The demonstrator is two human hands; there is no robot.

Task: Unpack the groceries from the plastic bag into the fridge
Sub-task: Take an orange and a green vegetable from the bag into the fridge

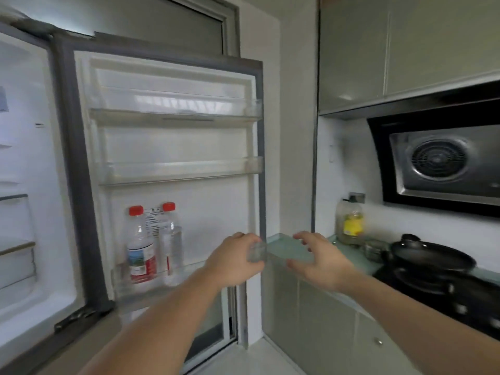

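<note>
Left hand: the left hand is reached forward at the outer edge of the open fridge door, its fingers curled round the right end of the bottom door shelf; thumb under, fingers over the clear corner piece.
Right hand: the right hand hovers just right of the left one, over the near end of the counter, fingers spread and loosely bent, holding nothing.
Bottles: two clear water bottles with red caps stand upright in the bottom door shelf, left of the left hand; the nearer bottle has a red and white label, the second bottle stands just beside it to the right.
Upper door shelves: above the left hand, two more clear shelves cross the door, one over the other.
Fridge interior: far left of both hands, the lit white fridge compartment shows glass shelves at its edge.
Stove side: right of the right hand, a black pan sits on the hob; behind it stands an oil bottle with a yellow label.
Hood: above the pan, a black range hood hangs under the grey wall cabinets.
Plastic bag: cannot be seen from here.
</note>
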